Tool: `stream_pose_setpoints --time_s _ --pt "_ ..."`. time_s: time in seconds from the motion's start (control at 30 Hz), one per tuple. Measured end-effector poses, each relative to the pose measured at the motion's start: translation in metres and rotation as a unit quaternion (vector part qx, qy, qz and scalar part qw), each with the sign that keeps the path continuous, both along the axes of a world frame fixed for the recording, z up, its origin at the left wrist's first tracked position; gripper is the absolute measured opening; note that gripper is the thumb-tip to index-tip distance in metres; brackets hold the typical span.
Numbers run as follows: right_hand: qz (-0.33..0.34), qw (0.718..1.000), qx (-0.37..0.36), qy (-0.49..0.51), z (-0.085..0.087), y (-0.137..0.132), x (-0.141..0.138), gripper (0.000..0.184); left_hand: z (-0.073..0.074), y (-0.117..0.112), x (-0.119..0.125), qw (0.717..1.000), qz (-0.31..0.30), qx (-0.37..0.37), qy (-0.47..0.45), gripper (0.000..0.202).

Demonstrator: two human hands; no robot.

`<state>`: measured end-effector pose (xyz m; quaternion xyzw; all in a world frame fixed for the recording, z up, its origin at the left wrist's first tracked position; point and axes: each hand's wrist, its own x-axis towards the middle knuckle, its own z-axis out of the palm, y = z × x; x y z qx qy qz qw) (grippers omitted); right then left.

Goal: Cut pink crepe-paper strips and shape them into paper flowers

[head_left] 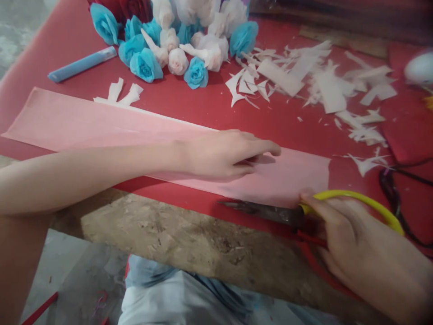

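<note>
A long strip of pink crepe paper [88, 122] lies slantwise across the red tabletop. Pressed on its middle is my left hand [226, 153], palm down with the fingers apart; some of its fingers are hidden beneath it. My right hand [358, 239] grips a pair of scissors [267, 212] by handles that look yellow and red. The dark blades point left along the strip's near edge, close together. Whether the paper lies between the blades I cannot tell.
Paper roses in blue [147, 65], white and red crowd the back. White paper scraps [280, 76] litter the right side. A blue roll [83, 64] lies at the left. A dark cord [390, 194] runs along the right. The table's bare wooden edge [162, 225] is nearest me.
</note>
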<state>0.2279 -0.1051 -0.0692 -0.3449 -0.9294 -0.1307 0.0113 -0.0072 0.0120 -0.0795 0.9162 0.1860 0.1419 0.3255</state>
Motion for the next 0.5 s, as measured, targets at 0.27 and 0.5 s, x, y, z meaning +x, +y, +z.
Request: stream_pose_setpoints --time_s 0.27,0.5 --pt "0.004 1.0 0.008 -0.013 0.002 0.004 -0.014 0.042 0.001 0.001 0.001 1.0 -0.006 -0.016 0.001 0.036" --pt "0.007 1.0 0.008 0.007 0.001 0.01 -0.028 0.035 0.0 0.001 0.0 1.0 -0.008 -0.01 -0.005 0.034"
